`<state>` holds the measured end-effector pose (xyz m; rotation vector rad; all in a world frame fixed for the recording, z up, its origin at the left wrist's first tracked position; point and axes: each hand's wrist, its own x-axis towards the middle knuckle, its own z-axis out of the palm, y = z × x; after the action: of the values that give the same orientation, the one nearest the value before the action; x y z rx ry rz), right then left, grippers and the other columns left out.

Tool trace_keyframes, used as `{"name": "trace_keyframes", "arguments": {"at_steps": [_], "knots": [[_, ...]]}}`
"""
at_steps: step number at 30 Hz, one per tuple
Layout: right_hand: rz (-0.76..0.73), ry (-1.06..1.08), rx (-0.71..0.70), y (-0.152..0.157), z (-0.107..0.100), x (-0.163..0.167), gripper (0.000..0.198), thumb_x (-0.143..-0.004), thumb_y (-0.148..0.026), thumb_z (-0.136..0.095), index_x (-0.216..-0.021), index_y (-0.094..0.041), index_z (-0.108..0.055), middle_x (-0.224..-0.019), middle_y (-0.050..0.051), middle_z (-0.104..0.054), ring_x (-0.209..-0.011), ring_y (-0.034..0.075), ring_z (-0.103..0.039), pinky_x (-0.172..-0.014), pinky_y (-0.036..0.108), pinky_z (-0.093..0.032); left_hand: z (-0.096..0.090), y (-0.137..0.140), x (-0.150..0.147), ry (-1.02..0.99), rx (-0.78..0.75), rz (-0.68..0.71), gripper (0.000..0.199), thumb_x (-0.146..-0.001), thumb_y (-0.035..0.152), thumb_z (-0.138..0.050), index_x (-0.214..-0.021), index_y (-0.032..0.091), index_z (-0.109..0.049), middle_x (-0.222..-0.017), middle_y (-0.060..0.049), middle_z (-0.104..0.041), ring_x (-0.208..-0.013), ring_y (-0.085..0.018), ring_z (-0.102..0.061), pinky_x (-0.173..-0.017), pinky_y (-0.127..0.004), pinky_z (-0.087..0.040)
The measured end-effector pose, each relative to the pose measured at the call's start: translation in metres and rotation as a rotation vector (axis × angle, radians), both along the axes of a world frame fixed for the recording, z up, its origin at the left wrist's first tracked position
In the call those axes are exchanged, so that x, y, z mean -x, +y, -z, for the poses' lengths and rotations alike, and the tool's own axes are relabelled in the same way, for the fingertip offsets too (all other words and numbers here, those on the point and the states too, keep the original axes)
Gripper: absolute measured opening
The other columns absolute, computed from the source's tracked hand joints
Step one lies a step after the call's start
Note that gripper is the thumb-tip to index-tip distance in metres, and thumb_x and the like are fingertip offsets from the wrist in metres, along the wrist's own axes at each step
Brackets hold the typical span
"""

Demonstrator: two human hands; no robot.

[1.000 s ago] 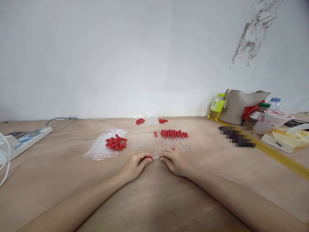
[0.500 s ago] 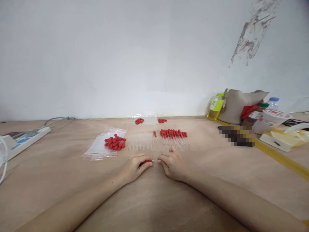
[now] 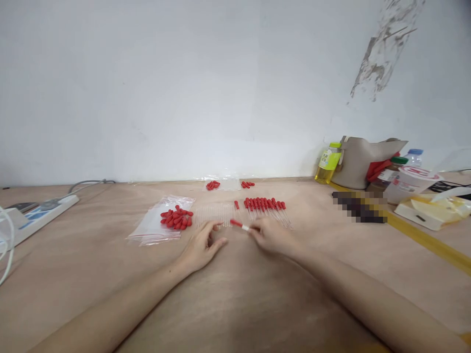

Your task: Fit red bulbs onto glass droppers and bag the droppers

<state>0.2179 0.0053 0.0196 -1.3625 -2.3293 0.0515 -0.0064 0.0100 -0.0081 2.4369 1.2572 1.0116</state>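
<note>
Pinched in my right hand [image 3: 270, 236] is a glass dropper [image 3: 237, 223] with a red rubber bulb, its bulb end pointing left. My left hand [image 3: 204, 246] is open and holds nothing, thumb and fingers apart, just in front of a row of clear glass tubes [image 3: 213, 214]. Beyond my right hand lies a row of droppers with red bulbs [image 3: 265, 203]; a single dropper [image 3: 236, 205] lies between the two rows. To the left, a heap of loose red rubber bulbs [image 3: 176, 218] rests on clear plastic bags [image 3: 150, 223].
Two small groups of red bulbs [image 3: 212, 185] lie near the wall by clear plastic. A power strip [image 3: 47, 211] sits at the left. On the right stand a yellow-green bottle [image 3: 328, 164], a grey bag [image 3: 349, 164] and a white cup [image 3: 412, 184]; yellow tape [image 3: 423, 238] crosses the table.
My left hand has let go of the red bulb and opened. My right hand has moved forward, carrying the dropper away from the left hand toward the rows.
</note>
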Motion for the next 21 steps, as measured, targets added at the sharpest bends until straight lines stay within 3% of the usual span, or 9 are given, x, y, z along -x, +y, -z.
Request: {"name": "trace_keyframes", "arguments": {"at_steps": [3, 6, 11, 16, 21], "knots": [[0.188, 0.120, 0.093, 0.025, -0.006, 0.000, 0.030, -0.079, -0.025, -0.042, -0.055, -0.016, -0.058, -0.054, 0.002, -0.057, -0.053, 0.011, -0.051, -0.052, 0.021, -0.033, 0.000, 0.001, 0.002, 0.081, 0.010, 0.042, 0.018, -0.079, 0.028, -0.051, -0.093, 0.019, -0.055, -0.080, -0.001, -0.054, -0.061, -0.011, -0.050, -0.059, -0.024, -0.041], [0.341, 0.129, 0.146, 0.048, -0.008, 0.009, 0.031, -0.076, -0.029, -0.045, -0.051, -0.016, -0.056, -0.054, 0.004, -0.058, -0.055, 0.014, -0.054, -0.052, 0.022, -0.035, 0.000, 0.000, 0.001, 0.136, 0.040, 0.084, 0.012, -0.081, 0.027, -0.048, -0.084, 0.018, -0.056, -0.074, 0.000, -0.053, -0.061, -0.012, -0.050, -0.057, -0.024, -0.039], [0.573, 0.098, 0.158, 0.070, 0.003, 0.028, 0.035, -0.077, -0.043, -0.041, -0.075, -0.017, -0.064, -0.078, 0.011, -0.064, -0.074, 0.024, -0.060, -0.059, 0.031, -0.042, 0.000, 0.000, 0.002, 0.160, 0.045, 0.060, 0.013, -0.081, 0.028, -0.048, -0.083, 0.018, -0.056, -0.068, 0.001, -0.051, -0.060, -0.012, -0.048, -0.055, -0.023, -0.037], [0.606, 0.046, 0.151, 0.075, 0.013, 0.033, 0.044, -0.080, -0.049, -0.035, -0.088, -0.016, -0.063, -0.086, 0.013, -0.064, -0.082, 0.027, -0.060, -0.067, 0.037, -0.044, 0.001, 0.001, 0.002, 0.167, 0.051, 0.054, 0.014, -0.081, 0.028, -0.047, -0.083, 0.018, -0.056, -0.066, 0.001, -0.050, -0.059, -0.012, -0.047, -0.055, -0.022, -0.036], [0.607, 0.018, 0.152, 0.074, 0.014, 0.033, 0.039, -0.078, -0.044, -0.039, -0.089, -0.015, -0.063, -0.089, 0.013, -0.064, -0.084, 0.028, -0.060, -0.068, 0.037, -0.044, -0.001, 0.000, 0.001, 0.169, 0.047, 0.058, 0.013, -0.081, 0.028, -0.047, -0.083, 0.018, -0.056, -0.064, 0.002, -0.049, -0.058, -0.011, -0.046, -0.055, -0.022, -0.036]]}}
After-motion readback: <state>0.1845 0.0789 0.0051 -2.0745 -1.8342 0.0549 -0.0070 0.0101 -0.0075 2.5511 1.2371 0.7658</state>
